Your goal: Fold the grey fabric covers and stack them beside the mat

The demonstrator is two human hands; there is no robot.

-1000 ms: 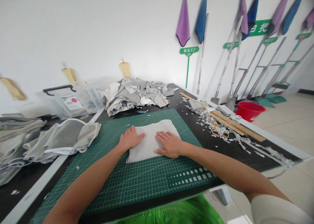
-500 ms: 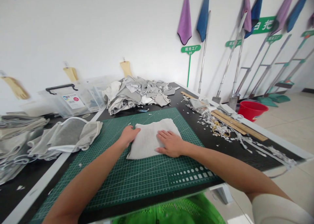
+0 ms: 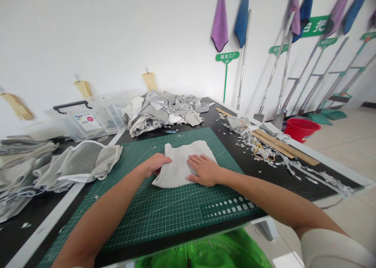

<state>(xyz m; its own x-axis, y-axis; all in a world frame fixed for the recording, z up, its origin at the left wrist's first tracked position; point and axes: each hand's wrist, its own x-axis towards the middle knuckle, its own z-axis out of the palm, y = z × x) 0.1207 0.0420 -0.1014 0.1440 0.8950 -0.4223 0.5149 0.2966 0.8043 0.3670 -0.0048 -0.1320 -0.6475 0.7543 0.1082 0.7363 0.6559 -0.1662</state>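
A light grey piece of fabric lies on the green cutting mat, its left edge lifted a little. My left hand grips that edge, thumb on top and the other fingers hidden underneath. Spread flat over the fabric's right half, my right hand presses it against the mat with its fingers stretched out.
Heaped grey cloth sits behind the mat. To the left are stacked grey cloth pieces with white trim and a clear plastic box. Wooden rulers and white scraps lie on the right; a red bucket stands beyond.
My left hand has slid slightly down along the fabric's left edge and pulled it up and inward. My right hand stays pressed in the same place.
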